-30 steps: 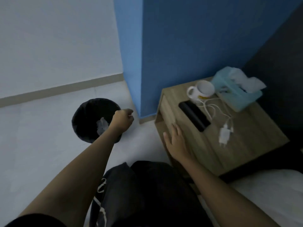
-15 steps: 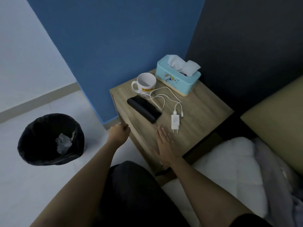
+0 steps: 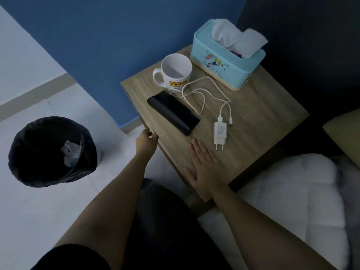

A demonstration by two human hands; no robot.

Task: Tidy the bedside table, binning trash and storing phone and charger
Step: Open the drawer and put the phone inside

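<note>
Crumpled trash (image 3: 70, 155) lies in the bin (image 3: 29, 152). Phone (image 3: 173, 112) and charger (image 3: 219, 133) wait on the table (image 3: 263, 117). Left hand (image 3: 146, 141) curls at its edge; right hand (image 3: 205, 168) rests flat, empty.

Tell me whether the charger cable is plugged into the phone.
No: the cable's free end lies on the table beside the charger, apart from the phone.

The white mug (image 3: 176, 72) on the bedside table (image 3: 259, 106) bears a yellow label reading "JOTUN". Print on the white charger (image 3: 220, 133) is too small to read.
</note>
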